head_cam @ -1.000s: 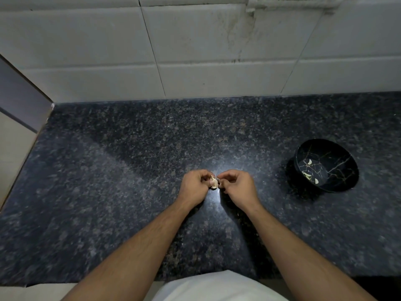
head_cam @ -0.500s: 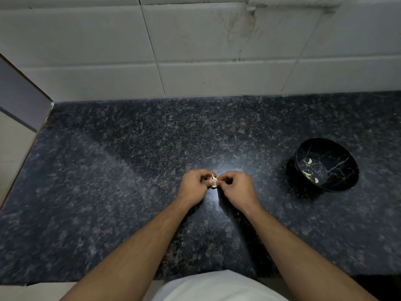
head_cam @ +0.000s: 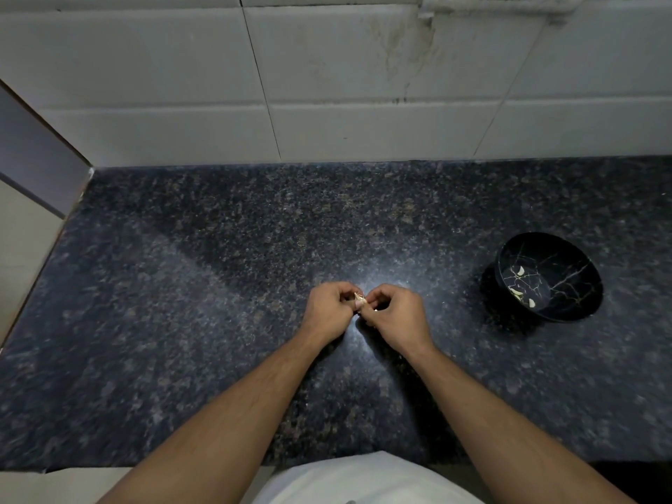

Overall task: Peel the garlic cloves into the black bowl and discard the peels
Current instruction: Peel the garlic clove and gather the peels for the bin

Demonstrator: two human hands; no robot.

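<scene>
Hands met over the table (head_cam: 218,321): my left hand (head_cam: 327,312) and right hand (head_cam: 394,316) both pinched one garlic clove (head_cam: 359,299) between curled fingertips. Black bowl (head_cam: 567,303) holding peeled cloves (head_cam: 520,292) sat well right of that grip.

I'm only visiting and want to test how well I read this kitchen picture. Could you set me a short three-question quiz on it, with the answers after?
1. True or false: the black bowl already holds a few peeled garlic cloves.
2. Multiple choice: where does the bowl sit relative to the hands? A) to the person's left B) to the person's right C) directly under them
3. Fill in: the left hand and right hand together pinch a single ____ above the granite counter.

Key: 1 true. 2 B. 3 garlic clove, with skin on it.
</scene>
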